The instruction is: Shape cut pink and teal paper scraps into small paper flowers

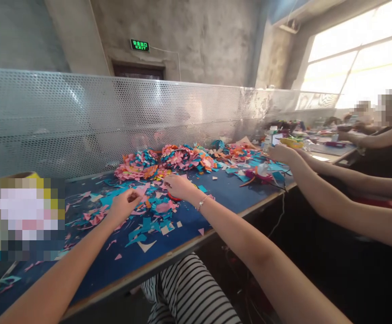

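My left hand (124, 205) rests curled on the blue table top (216, 193), its fingers pinched on a small pink paper scrap among pink and teal scraps (155, 211). My right hand (180, 186) reaches further in with its fingers closed and bent down over the scraps, by a small red round thing; what it holds, if anything, is hidden. A thin bracelet (201, 203) sits on my right wrist. Just beyond both hands lie several layered paper flowers (155, 163) in pink, orange and teal.
A perforated metal screen (115, 117) walls the far side of the table. On my right a co-worker's arm (317, 189) stretches over more paper pieces toward a yellow object (292, 142). The table's metal front edge (169, 261) runs above my striped trousers.
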Motion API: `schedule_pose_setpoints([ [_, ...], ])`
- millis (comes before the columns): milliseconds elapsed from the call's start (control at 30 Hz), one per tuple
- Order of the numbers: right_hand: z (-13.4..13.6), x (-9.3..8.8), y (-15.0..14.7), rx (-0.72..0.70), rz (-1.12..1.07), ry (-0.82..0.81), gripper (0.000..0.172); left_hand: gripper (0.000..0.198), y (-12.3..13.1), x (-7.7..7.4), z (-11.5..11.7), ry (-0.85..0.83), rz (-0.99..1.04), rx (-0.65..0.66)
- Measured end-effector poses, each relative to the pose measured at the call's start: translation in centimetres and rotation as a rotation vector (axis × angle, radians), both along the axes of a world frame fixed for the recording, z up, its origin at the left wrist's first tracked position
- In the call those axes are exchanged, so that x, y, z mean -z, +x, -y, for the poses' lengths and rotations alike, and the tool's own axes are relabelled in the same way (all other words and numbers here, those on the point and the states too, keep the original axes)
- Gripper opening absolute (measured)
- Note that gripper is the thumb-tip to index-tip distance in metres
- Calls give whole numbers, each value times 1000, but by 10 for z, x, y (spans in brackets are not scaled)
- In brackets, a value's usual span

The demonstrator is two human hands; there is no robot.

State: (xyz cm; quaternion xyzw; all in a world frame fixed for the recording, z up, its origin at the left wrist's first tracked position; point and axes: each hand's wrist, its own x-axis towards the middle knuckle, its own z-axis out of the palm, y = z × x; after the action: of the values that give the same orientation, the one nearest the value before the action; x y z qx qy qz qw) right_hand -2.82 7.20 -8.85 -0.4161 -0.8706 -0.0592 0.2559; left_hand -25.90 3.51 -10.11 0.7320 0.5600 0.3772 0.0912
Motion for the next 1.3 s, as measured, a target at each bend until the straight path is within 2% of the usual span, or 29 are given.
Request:
schedule_pose_setpoints([
  [167,30,-18,16,14,-4,-19,18,34,4,-1,1,-30,60,36],
  [267,46,-24,27,7,-32,-30,16,35,5,-2,1,-38,85,37],
  [433,77,-20,44,-3,-102,-6,17,33,4,-2,1,-48,107,62],
  [567,90,-13,69,64,-164,-17,16,33,6,-4,5,-34,141,67],
  [800,63,9,169,392,-153,-97,15,47,12,-5,11,-68,223,106],
  [900,48,20,201,501,-88,-131,18,51,17,-8,14,-104,240,119],
  [1033,29,33,212,544,3,-150,20,50,20,-9,18,-131,258,121],
  [1167,9,40,208,504,27,-144,17,45,12,-2,18,-110,253,58],
  [1300,-7,42,213,443,-2,-58,13,39,7,2,19,-137,253,0],
])
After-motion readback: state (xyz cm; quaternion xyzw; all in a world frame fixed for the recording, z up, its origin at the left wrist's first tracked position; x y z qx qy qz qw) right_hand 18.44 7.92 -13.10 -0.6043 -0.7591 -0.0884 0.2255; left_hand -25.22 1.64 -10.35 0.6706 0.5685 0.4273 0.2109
